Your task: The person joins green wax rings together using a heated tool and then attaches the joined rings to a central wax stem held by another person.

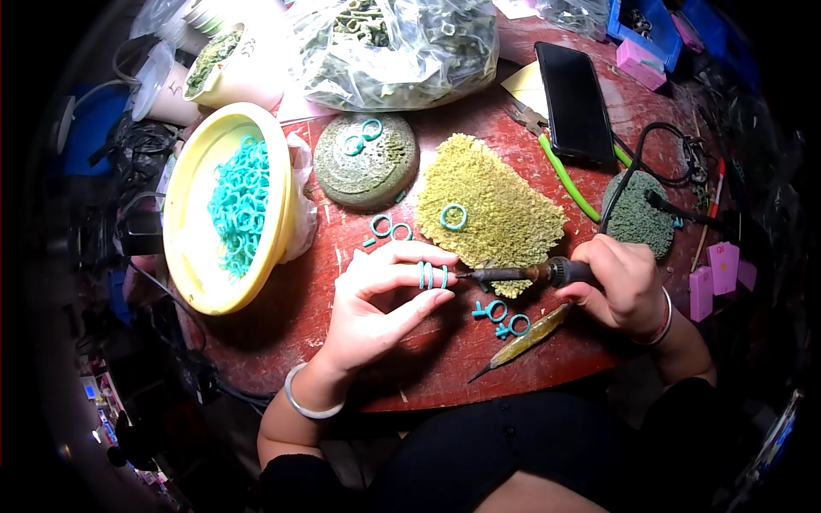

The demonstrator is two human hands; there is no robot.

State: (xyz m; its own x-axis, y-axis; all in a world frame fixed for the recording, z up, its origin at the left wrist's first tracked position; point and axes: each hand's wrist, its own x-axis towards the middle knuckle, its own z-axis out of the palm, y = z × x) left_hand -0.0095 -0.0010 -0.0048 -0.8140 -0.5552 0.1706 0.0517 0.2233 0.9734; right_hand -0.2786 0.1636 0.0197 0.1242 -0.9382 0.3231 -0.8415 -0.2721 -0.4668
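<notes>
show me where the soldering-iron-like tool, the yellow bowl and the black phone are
Soldering-iron-like tool (pixel 530 274): head view, on its metal shaft near the handle
Yellow bowl (pixel 193 205): head view, on its bare inner wall
Black phone (pixel 576 104): head view, mid-screen

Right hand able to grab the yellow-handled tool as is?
Probably not without letting go: the right hand is closed around a dark pen-shaped tool. The yellow-handled tool itself lies close by on the red table, with nothing visible on top.

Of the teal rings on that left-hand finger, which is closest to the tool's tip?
The outermost ring on the left hand: a gap separates it from the other two rings, which sit close together, farther from the tool.
</notes>
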